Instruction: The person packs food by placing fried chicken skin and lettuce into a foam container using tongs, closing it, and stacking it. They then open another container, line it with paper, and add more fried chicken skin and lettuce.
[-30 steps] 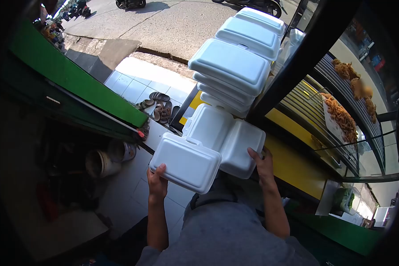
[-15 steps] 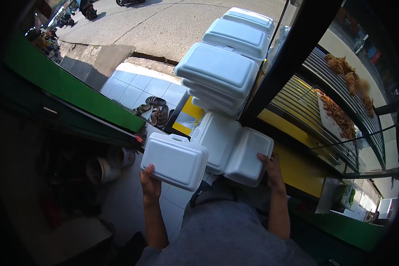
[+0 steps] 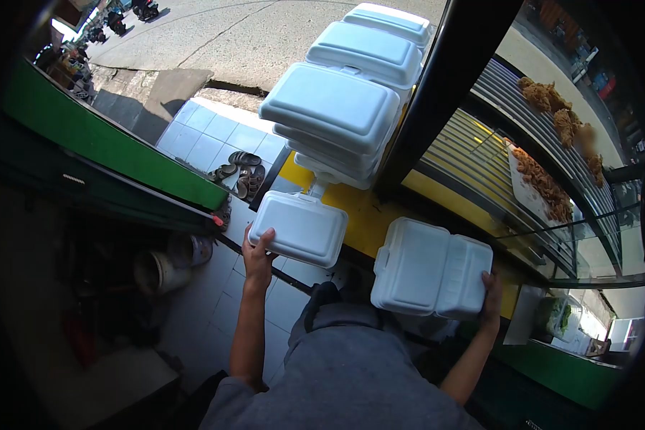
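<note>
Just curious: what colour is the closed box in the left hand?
Plain white box; head view shows it.

White foam boxes, matt and smooth.

I see a closed white foam clamshell box, rectangular with rounded corners, held at its near left corner by my left hand, lid up and slightly tilted. Well apart to its right is a second white foam clamshell box. It looks unfolded, two halves side by side, gripped at its right edge by my right hand.
</note>
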`<action>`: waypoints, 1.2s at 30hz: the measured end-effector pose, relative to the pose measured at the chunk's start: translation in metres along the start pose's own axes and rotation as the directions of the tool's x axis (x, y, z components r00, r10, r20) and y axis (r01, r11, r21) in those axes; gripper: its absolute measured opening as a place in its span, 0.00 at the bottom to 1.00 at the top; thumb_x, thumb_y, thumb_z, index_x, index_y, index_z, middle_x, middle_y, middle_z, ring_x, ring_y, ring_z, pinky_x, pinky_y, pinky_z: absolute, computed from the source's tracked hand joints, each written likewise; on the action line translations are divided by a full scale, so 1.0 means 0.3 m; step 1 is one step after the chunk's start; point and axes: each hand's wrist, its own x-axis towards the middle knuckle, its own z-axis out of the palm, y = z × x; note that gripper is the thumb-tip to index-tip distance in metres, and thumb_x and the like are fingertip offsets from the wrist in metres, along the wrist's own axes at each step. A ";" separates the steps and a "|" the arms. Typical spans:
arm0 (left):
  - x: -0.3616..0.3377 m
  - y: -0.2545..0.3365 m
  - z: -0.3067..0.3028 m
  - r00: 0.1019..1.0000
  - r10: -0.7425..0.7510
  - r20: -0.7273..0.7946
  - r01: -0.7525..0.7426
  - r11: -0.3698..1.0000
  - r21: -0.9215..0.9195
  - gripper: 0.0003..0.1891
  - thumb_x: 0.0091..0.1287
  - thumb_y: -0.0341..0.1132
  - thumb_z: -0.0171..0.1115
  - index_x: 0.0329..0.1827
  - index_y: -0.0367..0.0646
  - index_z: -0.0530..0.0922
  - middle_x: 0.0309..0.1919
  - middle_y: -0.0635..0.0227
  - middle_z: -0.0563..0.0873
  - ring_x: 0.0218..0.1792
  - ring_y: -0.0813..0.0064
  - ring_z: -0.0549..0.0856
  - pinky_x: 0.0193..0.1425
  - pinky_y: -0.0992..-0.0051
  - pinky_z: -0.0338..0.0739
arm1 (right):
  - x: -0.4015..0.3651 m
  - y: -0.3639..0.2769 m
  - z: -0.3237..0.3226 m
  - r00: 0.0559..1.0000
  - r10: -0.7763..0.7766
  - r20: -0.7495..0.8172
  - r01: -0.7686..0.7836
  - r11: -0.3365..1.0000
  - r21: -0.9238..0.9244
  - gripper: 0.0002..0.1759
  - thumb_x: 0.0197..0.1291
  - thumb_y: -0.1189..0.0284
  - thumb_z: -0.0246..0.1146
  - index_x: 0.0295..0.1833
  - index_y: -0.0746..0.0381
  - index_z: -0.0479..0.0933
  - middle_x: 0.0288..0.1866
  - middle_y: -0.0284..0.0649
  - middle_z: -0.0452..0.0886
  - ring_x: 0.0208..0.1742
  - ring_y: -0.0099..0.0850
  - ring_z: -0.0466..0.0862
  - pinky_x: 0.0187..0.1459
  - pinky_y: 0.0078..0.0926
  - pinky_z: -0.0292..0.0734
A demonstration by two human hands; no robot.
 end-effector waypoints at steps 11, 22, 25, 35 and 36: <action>0.089 0.009 0.086 0.998 0.004 0.064 -0.014 0.987 0.163 0.34 0.62 0.45 0.70 0.63 0.34 0.66 0.47 0.55 0.78 0.46 0.64 0.84 0.45 0.60 0.88 | -0.129 -0.209 0.205 0.805 -0.512 -0.299 0.259 0.758 -0.599 0.27 0.65 0.62 0.64 0.64 0.68 0.71 0.63 0.47 0.76 0.64 0.38 0.75 0.65 0.36 0.67; 0.098 0.044 0.158 0.996 0.036 0.086 -0.057 0.967 0.250 0.38 0.63 0.51 0.70 0.64 0.35 0.60 0.47 0.53 0.75 0.46 0.63 0.84 0.39 0.68 0.89 | -0.170 -0.231 0.933 0.690 -0.394 0.607 0.704 0.561 -0.436 0.28 0.61 0.61 0.68 0.67 0.53 0.74 0.72 0.54 0.65 0.72 0.51 0.66 0.70 0.42 0.63; 0.114 0.033 0.149 0.986 0.147 0.078 -0.166 0.882 0.441 0.41 0.64 0.56 0.67 0.68 0.36 0.59 0.49 0.47 0.74 0.46 0.58 0.83 0.39 0.67 0.86 | -0.155 -0.158 0.990 0.651 -0.391 0.650 0.750 0.458 -0.477 0.27 0.63 0.61 0.66 0.67 0.50 0.74 0.76 0.52 0.59 0.74 0.54 0.62 0.72 0.43 0.61; 0.156 -0.056 0.125 0.923 0.356 0.146 -0.352 0.631 0.691 0.43 0.68 0.66 0.52 0.72 0.38 0.59 0.56 0.43 0.73 0.49 0.51 0.77 0.61 0.53 0.63 | -0.157 -0.129 1.025 0.641 -0.437 0.631 0.766 0.410 -0.495 0.26 0.62 0.67 0.66 0.67 0.54 0.74 0.75 0.53 0.59 0.73 0.54 0.62 0.72 0.45 0.62; 0.147 -0.048 0.129 0.924 0.355 0.144 -0.349 0.627 0.696 0.43 0.69 0.67 0.50 0.73 0.38 0.59 0.57 0.44 0.73 0.49 0.52 0.77 0.61 0.54 0.63 | -0.165 -0.135 1.018 0.643 -0.442 0.626 0.766 0.404 -0.500 0.27 0.61 0.67 0.67 0.67 0.55 0.74 0.75 0.53 0.59 0.73 0.54 0.62 0.71 0.45 0.62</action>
